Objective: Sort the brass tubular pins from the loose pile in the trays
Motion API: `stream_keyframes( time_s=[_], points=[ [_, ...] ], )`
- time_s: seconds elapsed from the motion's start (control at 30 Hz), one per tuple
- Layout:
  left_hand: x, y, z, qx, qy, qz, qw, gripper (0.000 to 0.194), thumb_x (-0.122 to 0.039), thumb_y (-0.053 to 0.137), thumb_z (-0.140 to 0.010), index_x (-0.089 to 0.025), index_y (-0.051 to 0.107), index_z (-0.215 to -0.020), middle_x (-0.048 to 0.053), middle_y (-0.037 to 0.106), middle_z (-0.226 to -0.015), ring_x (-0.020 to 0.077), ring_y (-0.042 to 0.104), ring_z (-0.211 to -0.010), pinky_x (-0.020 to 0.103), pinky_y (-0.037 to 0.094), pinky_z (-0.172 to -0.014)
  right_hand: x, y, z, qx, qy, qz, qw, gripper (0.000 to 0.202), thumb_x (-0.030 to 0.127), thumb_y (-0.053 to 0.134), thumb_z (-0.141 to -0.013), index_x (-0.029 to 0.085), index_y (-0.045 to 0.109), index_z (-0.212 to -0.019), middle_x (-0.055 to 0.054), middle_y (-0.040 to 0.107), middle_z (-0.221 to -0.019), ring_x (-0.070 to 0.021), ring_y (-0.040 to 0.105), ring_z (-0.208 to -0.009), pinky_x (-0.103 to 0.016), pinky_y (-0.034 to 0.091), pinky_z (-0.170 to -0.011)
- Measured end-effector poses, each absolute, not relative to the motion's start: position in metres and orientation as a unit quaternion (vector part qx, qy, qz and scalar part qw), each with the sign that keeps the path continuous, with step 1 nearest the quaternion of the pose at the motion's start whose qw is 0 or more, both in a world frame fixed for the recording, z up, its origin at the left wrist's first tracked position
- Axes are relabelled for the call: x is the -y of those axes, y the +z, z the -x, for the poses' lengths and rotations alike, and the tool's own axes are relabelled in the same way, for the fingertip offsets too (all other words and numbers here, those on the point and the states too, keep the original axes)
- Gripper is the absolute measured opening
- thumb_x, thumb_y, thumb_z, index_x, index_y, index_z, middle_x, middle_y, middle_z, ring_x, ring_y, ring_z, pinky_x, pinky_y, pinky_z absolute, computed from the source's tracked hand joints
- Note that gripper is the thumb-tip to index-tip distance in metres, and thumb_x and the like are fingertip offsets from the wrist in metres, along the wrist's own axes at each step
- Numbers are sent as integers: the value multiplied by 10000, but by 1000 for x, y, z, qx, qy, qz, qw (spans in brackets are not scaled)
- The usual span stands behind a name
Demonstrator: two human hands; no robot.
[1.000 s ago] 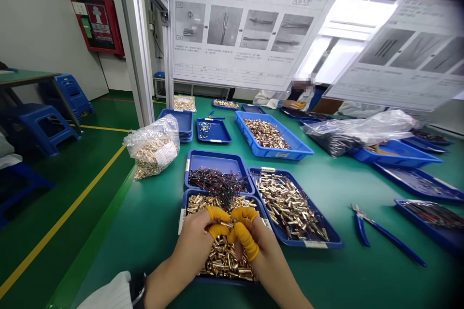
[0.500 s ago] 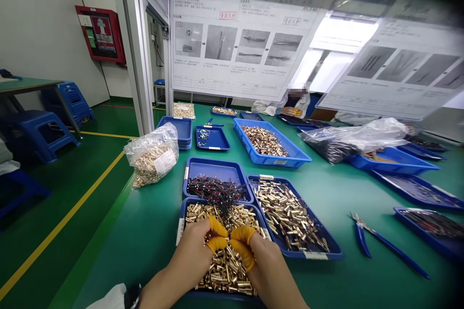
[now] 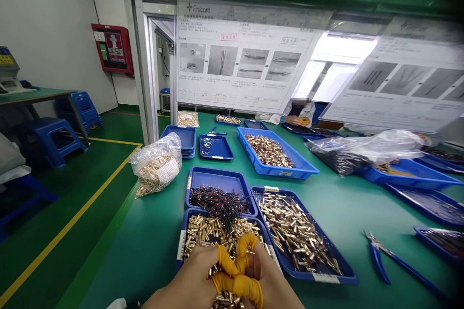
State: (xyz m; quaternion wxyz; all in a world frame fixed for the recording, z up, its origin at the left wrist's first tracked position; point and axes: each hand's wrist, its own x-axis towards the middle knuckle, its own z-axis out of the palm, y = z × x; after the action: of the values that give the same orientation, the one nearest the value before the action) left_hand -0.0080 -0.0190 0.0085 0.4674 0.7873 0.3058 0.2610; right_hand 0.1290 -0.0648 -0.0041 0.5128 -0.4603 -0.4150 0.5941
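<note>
My left hand (image 3: 201, 270) and my right hand (image 3: 266, 277) meet over a blue tray (image 3: 184, 231) heaped with small brass tubes (image 3: 205, 226). Yellow finger cots cover the fingertips of both. Small brass tubes poke out between the curled fingers of my left hand. The fingers of my right hand are pinched against the left ones, and what lies between them is hidden. Just beyond, a pile of thin black and red wires (image 3: 221, 201) lies in another blue tray (image 3: 217, 174), spilling over the near rim onto the tubes.
To the right, a blue tray (image 3: 335, 279) holds brass tubes with wires attached. Blue-handled pliers (image 3: 379, 263) lie farther right. A bag of brass pieces (image 3: 155, 169) stands at left; a larger blue bin (image 3: 290, 173) is behind. Another person's hand (image 3: 292, 119) shows at the far side.
The view has tilted up, so things sit lower in the picture. My hands have drawn nearer to me and closer together, their yellow fingertips now overlapping.
</note>
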Motion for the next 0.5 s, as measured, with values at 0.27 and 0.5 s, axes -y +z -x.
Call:
stream_keyframes(
  time_s=[0.27,0.5],
  points=[
    [-6,4,10,-434,293,-746,411,178,-101,526,-771,-190,551,-922,20,623,-828,197,580,-783,310,445,-719,73,21,-167,437,315,640,549,338,523,574,-728,235,433,-833,41,513,-566,-126,491,-445,-206,364,-387],
    [-39,-21,14,-401,268,-833,271,319,63,401,-707,-195,528,-847,54,527,-1031,236,479,-965,371,426,-789,63,3,-172,563,-14,728,391,238,362,379,-837,177,459,-964,-111,567,-793,-270,581,-653,-370,464,-505]
  ],
)
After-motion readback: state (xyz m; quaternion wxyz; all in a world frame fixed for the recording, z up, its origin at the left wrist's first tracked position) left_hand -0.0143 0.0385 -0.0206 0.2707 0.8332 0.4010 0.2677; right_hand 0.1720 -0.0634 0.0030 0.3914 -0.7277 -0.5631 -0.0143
